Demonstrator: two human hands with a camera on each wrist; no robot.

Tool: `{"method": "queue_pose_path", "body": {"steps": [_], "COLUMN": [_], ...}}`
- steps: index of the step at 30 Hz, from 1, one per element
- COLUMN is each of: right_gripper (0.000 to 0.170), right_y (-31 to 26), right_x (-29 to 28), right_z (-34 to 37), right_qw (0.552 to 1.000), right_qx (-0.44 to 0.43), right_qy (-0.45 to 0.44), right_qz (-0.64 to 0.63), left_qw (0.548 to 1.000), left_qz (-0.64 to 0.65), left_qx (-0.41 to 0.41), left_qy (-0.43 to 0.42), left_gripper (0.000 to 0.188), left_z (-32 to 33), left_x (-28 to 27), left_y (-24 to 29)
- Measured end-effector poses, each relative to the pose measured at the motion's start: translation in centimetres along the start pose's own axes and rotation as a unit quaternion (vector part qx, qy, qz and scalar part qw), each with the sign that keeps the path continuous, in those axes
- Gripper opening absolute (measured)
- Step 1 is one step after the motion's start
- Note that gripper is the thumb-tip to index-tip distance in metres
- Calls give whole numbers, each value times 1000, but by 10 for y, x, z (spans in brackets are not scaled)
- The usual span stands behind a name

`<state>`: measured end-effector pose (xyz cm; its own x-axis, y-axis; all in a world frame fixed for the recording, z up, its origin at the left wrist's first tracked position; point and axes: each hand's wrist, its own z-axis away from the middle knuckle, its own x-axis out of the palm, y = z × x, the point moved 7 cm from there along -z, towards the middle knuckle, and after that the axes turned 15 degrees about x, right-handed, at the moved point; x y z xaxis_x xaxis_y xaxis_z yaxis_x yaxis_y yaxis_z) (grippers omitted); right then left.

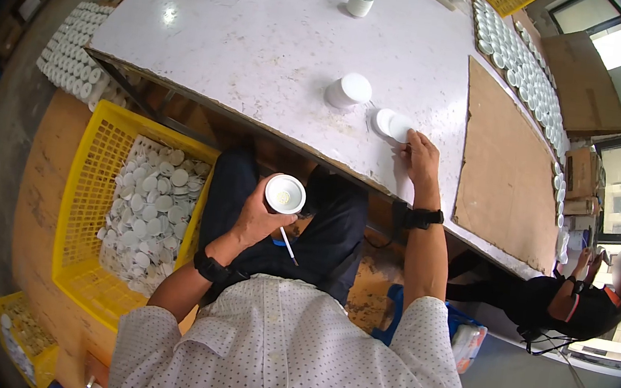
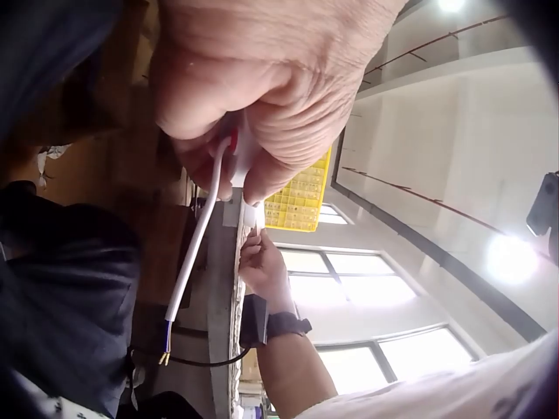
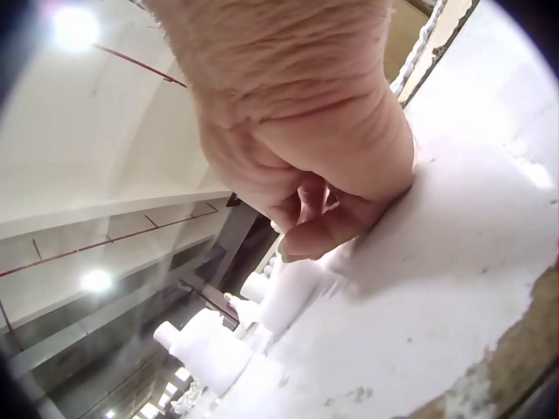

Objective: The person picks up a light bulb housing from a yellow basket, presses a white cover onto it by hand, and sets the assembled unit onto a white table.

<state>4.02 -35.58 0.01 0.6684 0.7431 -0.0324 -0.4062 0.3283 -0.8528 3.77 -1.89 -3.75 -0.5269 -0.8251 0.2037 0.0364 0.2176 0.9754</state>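
We saw the white cup-shaped fixture [image 1: 285, 194] above the lap [image 1: 335, 236], short of the near edge of the worktop [image 1: 266, 49], with open room between. The left hand [image 1: 252, 215] was curled round its side, and its white cable [image 1: 288, 245] hung loose. Near that worktop edge, the right hand [image 1: 422, 163] pinched the rim of one of two overlapping white discs [image 1: 392, 125]. A white cylinder [image 1: 354, 89] stood just beside the discs; farther right we saw a brown board [image 1: 507, 172] lying flat
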Motion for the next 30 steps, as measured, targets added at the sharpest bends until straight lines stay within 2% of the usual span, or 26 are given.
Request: {"method": "queue_pose_path", "body": {"steps": [2, 4, 5, 7, 12, 14, 16, 17, 20, 23, 26, 28, 30], "right_gripper": [23, 18, 18, 15, 10, 10, 11, 12, 16, 18, 18, 23, 25], "right_y": [2, 7, 10, 15, 27, 32, 39, 43, 54, 67, 81, 88, 95], "right_x": [-5, -16, -18, -18, -1, 9, 15, 19, 32, 56, 79, 91, 96], "right_z": [0, 2, 4, 12, 44, 51, 58, 62, 73, 93, 108, 113, 112], "right_qw": [1000, 994, 994, 981, 968, 960, 960, 963, 965, 974, 971, 968, 967], "right_qx": [-3, 8, 10, 32, 58, 57, 70, 74, 79, 118, 108, 114, 104], "right_qy": [12, 33, 34, -12, -56, -104, -96, -104, -128, -145, -209, -225, -233], "right_qz": [-15, -104, -106, -189, -238, -254, -252, -237, -214, -125, -31, -18, 23], "left_qw": [1000, 1000, 1000, 1000, 999, 999, 999, 997, 995, 995, 992, 996, 995], "left_qz": [3, -14, -16, -4, -12, -12, 34, -11, -25, -43, -75, 33, 28], "left_qx": [6, 10, 8, 7, 14, 21, 12, 43, 76, 67, 61, 57, 52], "left_qy": [4, 9, 8, 1, -26, -34, -34, -63, -66, -65, -76, -60, -81], "left_gripper": [66, 67, 67, 67, 67, 67, 67, 67, 66, 68, 72, 75, 77], "left_z": [-1, 0, 1, 0, -8, -13, -17, -20, -25, -27, -26, -26, -24], "left_x": [-1, -4, -4, -2, 9, 15, 22, 24, 29, 28, 31, 36, 37], "left_y": [0, 1, 1, 2, 8, 13, 18, 21, 28, 25, 31, 35, 28]}}
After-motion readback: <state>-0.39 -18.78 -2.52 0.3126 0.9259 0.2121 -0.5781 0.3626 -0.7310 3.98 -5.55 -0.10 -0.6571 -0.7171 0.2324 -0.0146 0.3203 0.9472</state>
